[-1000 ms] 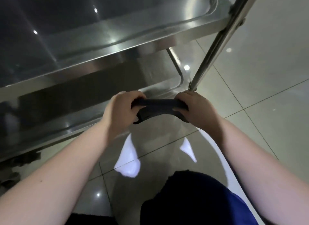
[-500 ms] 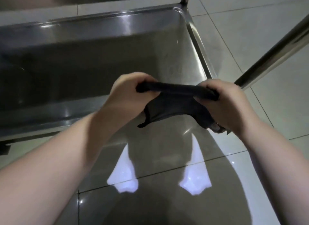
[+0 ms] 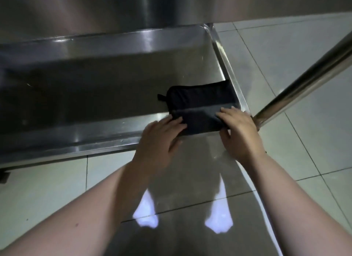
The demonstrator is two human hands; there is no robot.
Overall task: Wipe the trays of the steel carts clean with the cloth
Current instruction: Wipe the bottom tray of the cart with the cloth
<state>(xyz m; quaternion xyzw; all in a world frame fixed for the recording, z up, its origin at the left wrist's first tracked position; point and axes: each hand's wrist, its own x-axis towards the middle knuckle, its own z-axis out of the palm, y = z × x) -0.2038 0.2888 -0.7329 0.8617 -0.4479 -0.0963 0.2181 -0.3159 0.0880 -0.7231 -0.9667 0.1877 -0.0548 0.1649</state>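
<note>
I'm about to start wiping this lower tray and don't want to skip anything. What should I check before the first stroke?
1. Cloth on the tray: ok, in its right near corner, draped over the near rim.
2. Cloth flat, not bunched: ok.
3. Left hand on the cloth: ok, fingers lie on its left end.
4. Right hand on the cloth: ok, fingers lie on its right end.
5. Wiping path to the left free: cannot tell, that part lies in shadow.
6. Right hand clear of the cart post: cannot tell, they are very close.
</note>
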